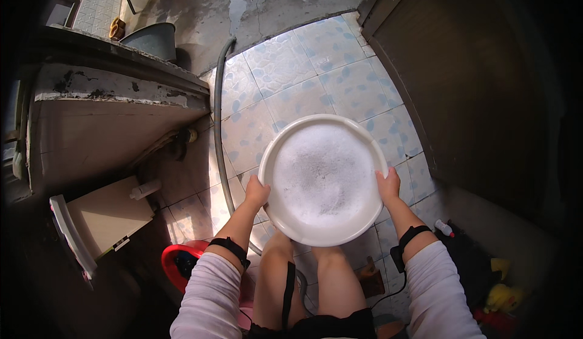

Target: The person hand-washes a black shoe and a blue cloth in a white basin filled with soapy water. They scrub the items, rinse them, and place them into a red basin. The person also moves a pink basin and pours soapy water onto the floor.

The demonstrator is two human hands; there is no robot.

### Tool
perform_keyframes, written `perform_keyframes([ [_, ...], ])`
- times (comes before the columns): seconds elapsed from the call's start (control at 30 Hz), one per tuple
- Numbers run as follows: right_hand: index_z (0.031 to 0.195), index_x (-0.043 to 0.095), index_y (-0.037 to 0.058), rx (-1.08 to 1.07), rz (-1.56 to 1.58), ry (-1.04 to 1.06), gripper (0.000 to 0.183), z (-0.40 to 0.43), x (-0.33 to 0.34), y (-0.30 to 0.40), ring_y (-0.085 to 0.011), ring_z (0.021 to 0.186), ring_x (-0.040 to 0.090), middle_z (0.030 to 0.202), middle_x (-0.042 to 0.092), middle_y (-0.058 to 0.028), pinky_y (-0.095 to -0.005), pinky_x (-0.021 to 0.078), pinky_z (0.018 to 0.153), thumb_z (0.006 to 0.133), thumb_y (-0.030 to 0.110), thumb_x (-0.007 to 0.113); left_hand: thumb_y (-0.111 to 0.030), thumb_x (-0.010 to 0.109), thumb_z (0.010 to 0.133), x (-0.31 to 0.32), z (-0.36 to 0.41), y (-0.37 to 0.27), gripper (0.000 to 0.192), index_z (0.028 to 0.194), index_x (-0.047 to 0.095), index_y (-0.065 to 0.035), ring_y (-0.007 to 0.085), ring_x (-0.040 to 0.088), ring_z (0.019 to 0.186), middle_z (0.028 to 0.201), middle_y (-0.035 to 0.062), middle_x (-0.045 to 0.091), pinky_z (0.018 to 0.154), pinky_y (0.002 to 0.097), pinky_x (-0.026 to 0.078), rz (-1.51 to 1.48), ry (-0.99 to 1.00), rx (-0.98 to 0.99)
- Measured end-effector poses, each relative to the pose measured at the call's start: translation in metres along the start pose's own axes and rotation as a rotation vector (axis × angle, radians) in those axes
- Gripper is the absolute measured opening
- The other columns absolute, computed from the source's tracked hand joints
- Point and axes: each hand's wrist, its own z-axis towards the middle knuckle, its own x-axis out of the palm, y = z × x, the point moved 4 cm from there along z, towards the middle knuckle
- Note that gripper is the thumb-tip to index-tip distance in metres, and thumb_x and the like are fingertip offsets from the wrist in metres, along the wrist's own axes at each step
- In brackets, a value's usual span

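Note:
A round white plastic basin [321, 239] is held in front of my knees, over the tiled floor. White suds [325, 170] cover the whole surface inside it, hiding whatever lies beneath. My left hand [258, 190] grips the rim on the left side, thumb on top. On the opposite side my right hand [388, 185] has hold of the rim in the same way. The fingers of both hands are mostly hidden under the basin's edge.
A grey hose [220, 125] runs along the floor at left. A red basin [171, 257] stands by my left elbow, near a low cabinet [111, 214]. A dark door [455, 79] borders the right. Beyond the tiles, a grey tub [155, 41] sits on concrete.

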Motion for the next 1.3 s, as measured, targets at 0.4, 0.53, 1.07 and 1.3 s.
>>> perform_keyframes([
  [0.4, 0.098, 0.057, -0.0027, 0.154, -0.042, -0.167, 0.034, 0.035, 0.037, -0.033, -0.0374, 0.086, 0.063, 0.093, 0.065, -0.0222, -0.0418, 0.0493, 0.077, 0.077, 0.02, 0.07, 0.003, 0.054, 0.069, 0.052, 0.056, -0.02, 0.044, 0.113, 0.05, 0.003, 0.034, 0.062, 0.099, 0.106, 0.023, 0.062, 0.085, 0.0381, 0.049, -0.195, -0.054, -0.243],
  [0.53, 0.098, 0.057, -0.0025, 0.143, -0.045, -0.127, 0.035, 0.084, 0.067, 0.03, -0.0375, 0.085, 0.063, 0.093, 0.065, -0.0218, -0.0413, 0.0492, 0.077, 0.077, 0.021, 0.071, 0.003, 0.056, 0.068, 0.018, 0.12, -0.028, 0.041, 0.108, 0.05, 0.0028, 0.034, 0.063, 0.093, 0.1, 0.0213, 0.061, 0.078, 0.0402, 0.05, -0.269, -0.073, -0.285],
  [1.07, 0.107, 0.055, -0.0041, 0.086, -0.034, 0.062, 0.042, 0.273, 0.29, 0.319, -0.0403, 0.095, 0.061, 0.1, 0.063, -0.0257, -0.0431, 0.0472, 0.085, 0.08, 0.025, 0.068, 0.005, 0.054, 0.073, -0.189, 0.37, -0.09, 0.038, 0.11, 0.05, 0.0009, 0.0344, 0.062, 0.096, 0.105, 0.0203, 0.06, 0.079, 0.0409, 0.051, -0.312, -0.327, -0.399],
  [1.3, 0.129, 0.041, -0.0008, -0.265, -0.234, 0.264, 0.051, 0.311, 0.302, 0.384, -0.0356, 0.102, 0.058, 0.111, 0.059, -0.0211, -0.0396, 0.0458, 0.088, 0.083, 0.01, 0.059, 0.005, 0.06, 0.074, -0.179, 0.401, -0.08, 0.041, 0.112, 0.044, -0.0003, 0.0283, 0.061, 0.092, 0.103, 0.0173, 0.059, 0.078, 0.0392, 0.05, -0.336, -0.386, -0.416],
])
